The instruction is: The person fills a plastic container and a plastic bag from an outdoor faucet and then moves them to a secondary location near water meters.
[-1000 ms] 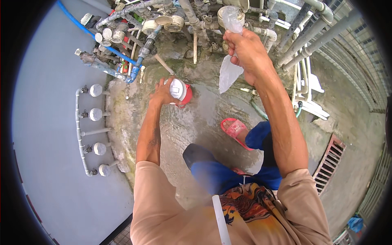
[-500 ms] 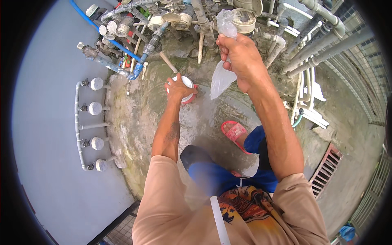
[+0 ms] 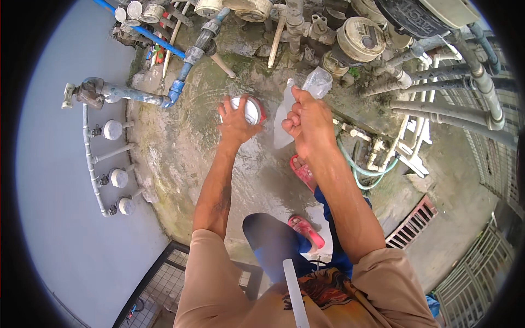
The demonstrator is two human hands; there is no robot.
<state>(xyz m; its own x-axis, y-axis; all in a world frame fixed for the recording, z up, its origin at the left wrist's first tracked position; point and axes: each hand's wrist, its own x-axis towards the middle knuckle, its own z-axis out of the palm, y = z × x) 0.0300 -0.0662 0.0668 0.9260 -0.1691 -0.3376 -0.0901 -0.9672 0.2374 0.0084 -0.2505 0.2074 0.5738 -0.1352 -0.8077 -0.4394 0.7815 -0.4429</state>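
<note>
My left hand (image 3: 235,121) reaches down over a round white tub (image 3: 252,111) with a red outer side, standing on the wet concrete. Its fingers spread across the tub's near-left part and grip it; the inside is partly hidden. Closed in a fist, my right hand (image 3: 311,123) holds a clear plastic bag (image 3: 317,83). One bunched part of the bag sticks out above the fist, and a thin, limp part (image 3: 283,123) hangs to its left. The bag is right of the tub, apart from it.
Water meters (image 3: 361,39) and valves crowd the far side. A blue-grey pipe (image 3: 188,71) comes down left of the tub. White pipes (image 3: 404,142), a green hose (image 3: 366,180) and a drain grate (image 3: 411,221) lie right. My feet wear red slippers (image 3: 306,232).
My right hand has come lower with the plastic bag, whose upper part now tips to the right. My left hand stays at the tub. The view has shifted, showing more of both slippers.
</note>
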